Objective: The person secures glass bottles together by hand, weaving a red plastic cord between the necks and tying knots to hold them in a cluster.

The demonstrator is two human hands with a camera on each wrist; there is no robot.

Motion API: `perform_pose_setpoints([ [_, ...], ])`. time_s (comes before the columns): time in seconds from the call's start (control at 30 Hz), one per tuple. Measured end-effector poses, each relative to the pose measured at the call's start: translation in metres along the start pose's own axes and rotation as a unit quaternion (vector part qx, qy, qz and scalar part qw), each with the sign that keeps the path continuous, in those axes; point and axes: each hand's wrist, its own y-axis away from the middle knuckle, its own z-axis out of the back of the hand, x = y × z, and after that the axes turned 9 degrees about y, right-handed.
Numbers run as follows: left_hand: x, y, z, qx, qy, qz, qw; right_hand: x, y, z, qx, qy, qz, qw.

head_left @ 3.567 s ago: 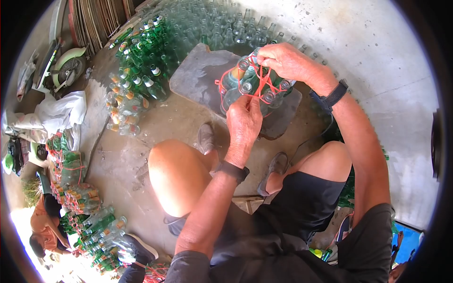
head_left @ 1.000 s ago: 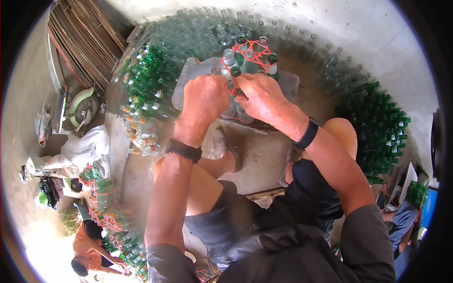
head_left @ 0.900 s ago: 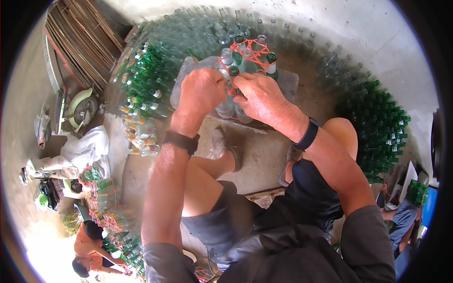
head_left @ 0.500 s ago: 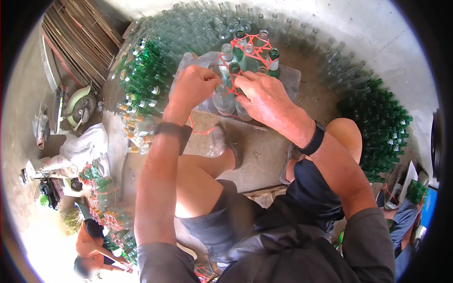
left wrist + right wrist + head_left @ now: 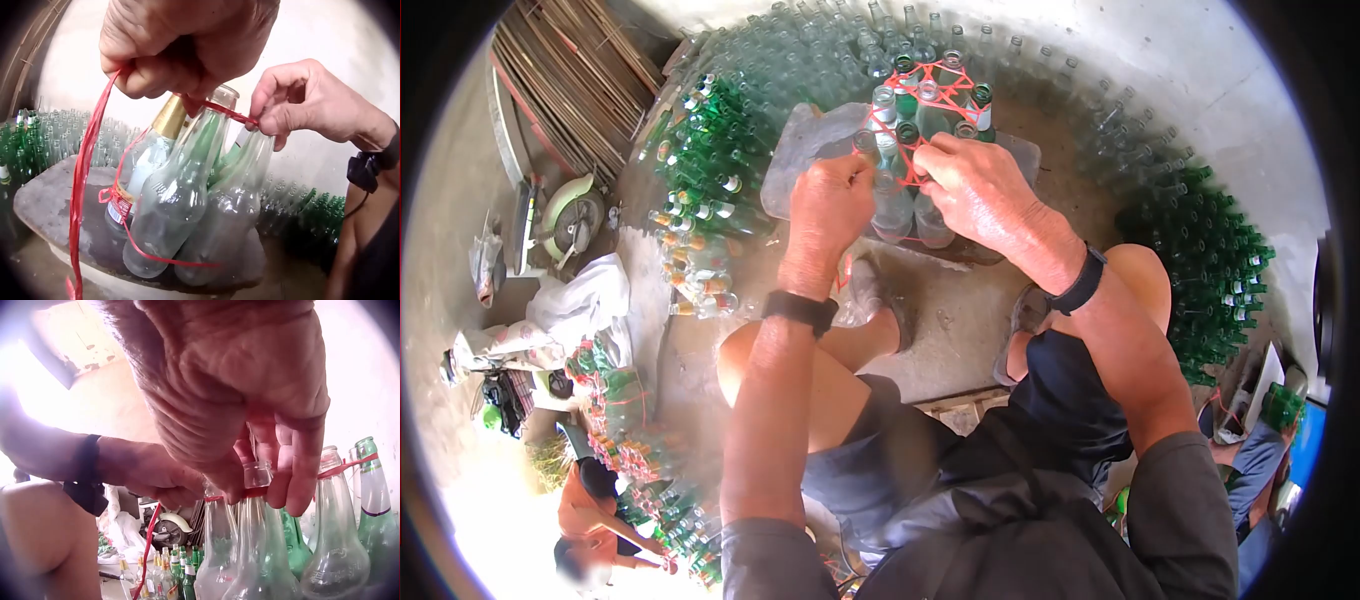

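A bundle of clear and green bottles stands on a grey slab, with red plastic string looped around the necks. In the left wrist view, a lower string circles the bottle bodies. My left hand, fingers curled, grips the red string, whose loose end hangs down below it. A short stretch runs from there to my right hand, which pinches the string at a near bottle's neck. In the right wrist view, my right hand covers part of that neck.
Clear bottles line the wall behind the slab. Green bottles stand at the right, more green ones at the left. A person in orange bends beside tied bottles at the lower left. White plastic sheeting lies at the left.
My hands have gone from above the bundle to its near side. In the last half second the left hand moved slightly right and down; the right hand shifted slightly right at the necks.
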Motion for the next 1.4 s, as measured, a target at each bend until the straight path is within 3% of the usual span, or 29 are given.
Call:
perform_pose_setpoints([
  [0.23, -0.038, 0.025, -0.043, -0.05, 0.058, 0.054, 0.996, -0.032, 0.006, 0.034, 0.046, -0.009, 0.003, 0.999],
  [0.33, -0.047, 0.035, -0.059, -0.084, 0.149, 0.104, 0.98, -0.044, 0.01, 0.039, 0.056, -0.022, 0.0, 0.998],
  [0.67, -0.035, 0.048, -0.059, -0.079, 0.242, 0.105, 0.961, -0.05, 0.01, 0.043, 0.084, -0.025, -0.018, 0.996],
  [0.83, -0.04, 0.054, -0.062, -0.105, 0.256, 0.124, 0.953, -0.055, 0.005, 0.047, 0.07, -0.003, 0.039, 0.997],
  [0.9, -0.03, 0.055, -0.07, -0.129, 0.255, 0.124, 0.95, -0.049, -0.002, 0.051, 0.05, -0.024, 0.081, 0.995],
  [0.97, -0.017, 0.054, -0.08, -0.155, 0.246, 0.035, 0.956, -0.04, -0.008, 0.053, 0.022, -0.015, 0.064, 0.998],
  [1.03, -0.017, 0.052, -0.076, -0.157, 0.267, 0.052, 0.949, -0.04, -0.012, 0.046, 0.02, -0.035, 0.081, 0.996],
  [1.1, -0.016, 0.049, -0.075, -0.049, 0.367, 0.176, 0.912, -0.04, -0.012, 0.04, 0.106, -0.055, 0.021, 0.993],
  [1.17, -0.013, 0.048, -0.079, -0.063, 0.406, 0.179, 0.894, -0.041, -0.018, 0.036, 0.125, -0.042, 0.048, 0.99],
  [1.23, -0.012, 0.045, -0.078, -0.035, 0.46, 0.21, 0.862, -0.038, -0.023, 0.037, 0.155, -0.091, -0.023, 0.983],
  [1.4, -0.018, 0.037, -0.076, -0.049, 0.444, 0.249, 0.86, -0.037, -0.03, 0.026, 0.202, -0.07, -0.018, 0.977],
])
